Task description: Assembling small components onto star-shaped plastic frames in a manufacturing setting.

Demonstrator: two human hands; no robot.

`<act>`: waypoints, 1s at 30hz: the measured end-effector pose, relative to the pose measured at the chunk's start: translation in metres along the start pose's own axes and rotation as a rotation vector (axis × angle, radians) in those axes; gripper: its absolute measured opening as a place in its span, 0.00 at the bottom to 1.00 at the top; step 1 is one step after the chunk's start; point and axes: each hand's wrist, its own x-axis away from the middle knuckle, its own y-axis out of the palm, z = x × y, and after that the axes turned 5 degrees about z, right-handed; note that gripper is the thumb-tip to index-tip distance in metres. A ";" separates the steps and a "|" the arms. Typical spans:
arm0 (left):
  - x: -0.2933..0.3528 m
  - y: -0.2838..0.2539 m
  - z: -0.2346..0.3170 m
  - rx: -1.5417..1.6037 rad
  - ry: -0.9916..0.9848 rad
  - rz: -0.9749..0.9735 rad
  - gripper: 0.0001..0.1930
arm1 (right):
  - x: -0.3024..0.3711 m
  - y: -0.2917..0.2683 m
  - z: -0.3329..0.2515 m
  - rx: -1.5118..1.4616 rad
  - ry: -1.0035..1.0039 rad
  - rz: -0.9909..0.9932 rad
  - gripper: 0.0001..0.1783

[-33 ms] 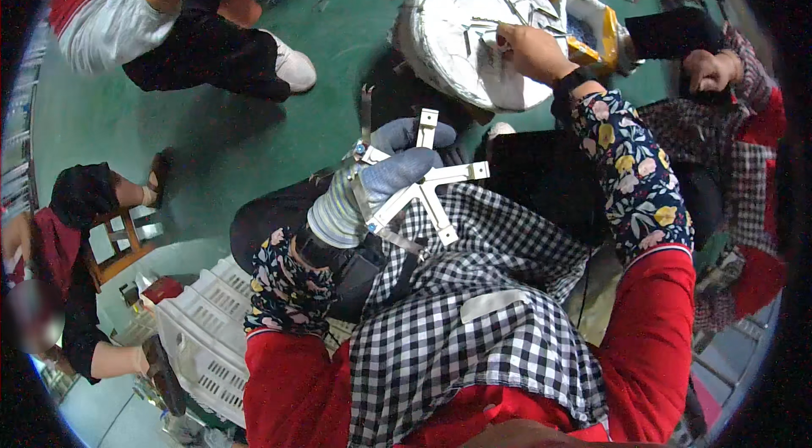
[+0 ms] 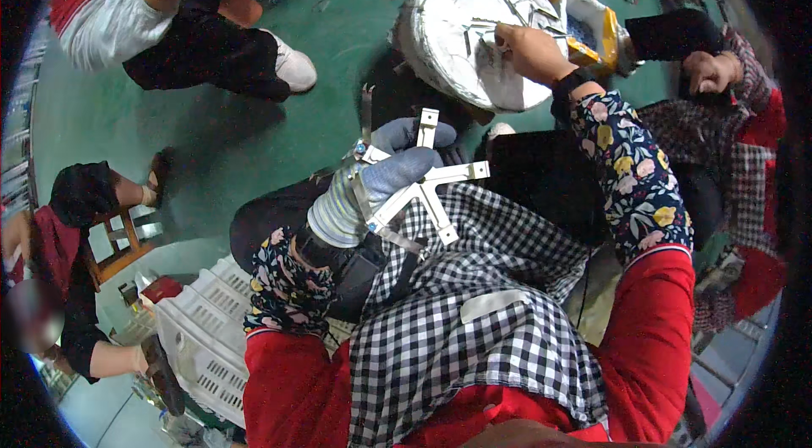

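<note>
I note left hand (image 2: pixel 397 169), gloved, closed around metal cross bracket (image 2: pixel 423 190) above checked apron (image 2: pixel 474 313). Right hand (image 2: pixel 526 50), bare, fingers pinched on small metal piece atop white round block (image 2: pixel 452 33). Green floor (image 2: pixel 254 135) beneath.

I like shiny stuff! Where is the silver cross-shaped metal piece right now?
In the head view, the cross-shaped metal piece sits mid-frame in the gloved left hand, above the checked apron, below and left of the round white tray.
</note>
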 end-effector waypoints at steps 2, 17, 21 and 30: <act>0.002 0.003 0.001 0.028 0.024 0.006 0.31 | 0.000 0.001 -0.004 -0.009 -0.016 0.026 0.07; -0.009 -0.015 -0.010 -0.122 0.031 0.032 0.31 | 0.008 0.003 -0.016 0.119 -0.185 0.090 0.07; -0.011 -0.015 -0.010 -0.102 0.003 -0.014 0.30 | 0.009 0.003 -0.014 0.134 -0.203 0.113 0.05; -0.009 -0.005 -0.007 -0.039 0.005 -0.014 0.29 | 0.006 0.005 -0.014 0.140 -0.190 0.091 0.05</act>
